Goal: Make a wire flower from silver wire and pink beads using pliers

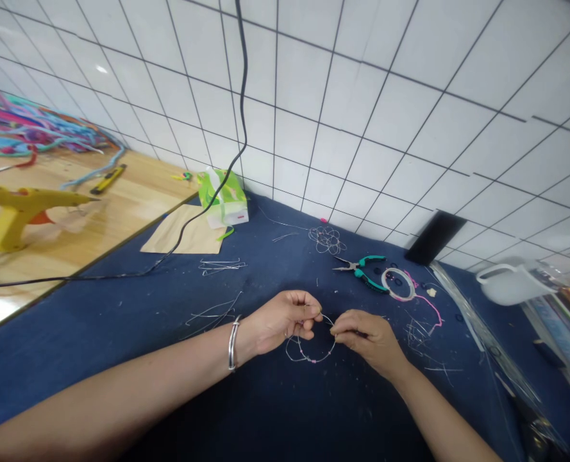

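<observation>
Between my two hands is a thin wire ring point(315, 361) with small pink beads along its lower curve. My left hand point(285, 321), a silver bangle at its wrist, pinches the ring's upper left part between thumb and forefinger. My right hand point(368, 340) grips the ring's right side with its fingertips. A second, smaller loop of wire hangs below my left fingers. Beyond my hands lie open pliers point(361, 268) with teal handles and a flower-like coil of wire point(327, 239).
Cut wires point(222, 264) lie on the dark blue cloth point(275, 256). A white ring with pink cord point(398, 283) is to the right, near a propped phone point(435, 236) and white mug point(513, 284). A black cable point(243, 96) crosses towards a yellow glue gun point(15, 215).
</observation>
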`<state>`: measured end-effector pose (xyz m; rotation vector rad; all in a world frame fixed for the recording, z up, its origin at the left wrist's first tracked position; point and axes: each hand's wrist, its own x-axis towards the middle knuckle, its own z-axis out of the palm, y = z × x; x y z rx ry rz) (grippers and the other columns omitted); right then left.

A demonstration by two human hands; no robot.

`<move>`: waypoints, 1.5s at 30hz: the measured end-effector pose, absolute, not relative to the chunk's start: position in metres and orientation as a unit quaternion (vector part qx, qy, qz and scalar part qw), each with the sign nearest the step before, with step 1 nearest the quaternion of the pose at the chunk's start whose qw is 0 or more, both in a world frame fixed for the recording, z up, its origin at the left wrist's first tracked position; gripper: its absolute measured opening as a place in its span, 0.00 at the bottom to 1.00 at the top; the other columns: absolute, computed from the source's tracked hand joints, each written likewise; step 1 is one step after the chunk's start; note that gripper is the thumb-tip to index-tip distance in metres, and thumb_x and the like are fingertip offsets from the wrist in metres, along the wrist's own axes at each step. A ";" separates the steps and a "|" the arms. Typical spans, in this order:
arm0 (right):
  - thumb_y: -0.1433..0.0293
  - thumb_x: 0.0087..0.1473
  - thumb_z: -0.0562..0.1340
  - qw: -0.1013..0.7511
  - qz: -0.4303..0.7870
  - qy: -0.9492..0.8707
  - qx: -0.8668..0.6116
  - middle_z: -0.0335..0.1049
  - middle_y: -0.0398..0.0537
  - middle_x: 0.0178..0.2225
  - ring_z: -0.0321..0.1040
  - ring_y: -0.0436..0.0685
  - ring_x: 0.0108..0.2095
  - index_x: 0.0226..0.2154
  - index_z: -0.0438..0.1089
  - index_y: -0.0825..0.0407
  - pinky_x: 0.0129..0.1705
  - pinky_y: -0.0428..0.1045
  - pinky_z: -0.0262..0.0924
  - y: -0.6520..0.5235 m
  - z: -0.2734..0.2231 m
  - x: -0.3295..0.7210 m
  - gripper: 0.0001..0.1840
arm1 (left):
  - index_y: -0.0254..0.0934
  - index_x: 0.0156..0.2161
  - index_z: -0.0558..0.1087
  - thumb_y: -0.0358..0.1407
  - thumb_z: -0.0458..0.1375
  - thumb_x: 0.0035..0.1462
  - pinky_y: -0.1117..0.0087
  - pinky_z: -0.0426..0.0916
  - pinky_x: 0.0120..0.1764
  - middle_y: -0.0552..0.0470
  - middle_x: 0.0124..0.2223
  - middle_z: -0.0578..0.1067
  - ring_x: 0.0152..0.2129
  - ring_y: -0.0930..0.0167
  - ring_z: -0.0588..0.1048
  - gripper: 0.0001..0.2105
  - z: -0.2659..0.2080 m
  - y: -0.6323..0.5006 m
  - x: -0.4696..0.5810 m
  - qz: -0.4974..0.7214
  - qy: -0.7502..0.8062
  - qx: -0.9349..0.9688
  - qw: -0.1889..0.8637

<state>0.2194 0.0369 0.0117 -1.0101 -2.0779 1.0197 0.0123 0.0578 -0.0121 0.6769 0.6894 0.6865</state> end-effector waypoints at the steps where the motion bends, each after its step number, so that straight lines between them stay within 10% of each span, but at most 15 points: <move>1: 0.65 0.51 0.60 0.301 0.390 -0.777 -0.391 0.70 0.44 0.30 0.67 0.50 0.32 0.32 0.71 0.49 0.35 0.46 0.62 0.037 0.012 0.219 0.07 | 0.31 0.31 0.69 0.33 0.61 0.48 0.74 0.68 0.27 0.51 0.31 0.72 0.19 0.80 0.68 0.07 -0.012 0.057 0.013 0.320 0.324 0.320 0.831; 20: 0.64 0.51 0.57 0.238 0.534 -0.602 -0.545 0.67 0.40 0.22 0.61 0.44 0.16 0.31 0.67 0.53 0.19 0.41 0.55 0.025 0.010 0.206 0.10 | 0.33 0.31 0.68 0.35 0.61 0.48 0.71 0.67 0.30 0.51 0.32 0.72 0.21 0.78 0.70 0.08 -0.017 0.047 0.021 0.332 0.337 0.311 0.824; 45: 0.73 0.52 0.55 0.291 0.247 -0.760 -0.526 0.72 0.40 0.31 0.68 0.49 0.30 0.36 0.71 0.46 0.34 0.43 0.60 0.015 0.007 0.201 0.11 | 0.31 0.30 0.73 0.38 0.55 0.51 0.70 0.68 0.29 0.50 0.27 0.72 0.22 0.72 0.73 0.11 -0.011 0.043 0.027 0.306 0.401 0.502 0.703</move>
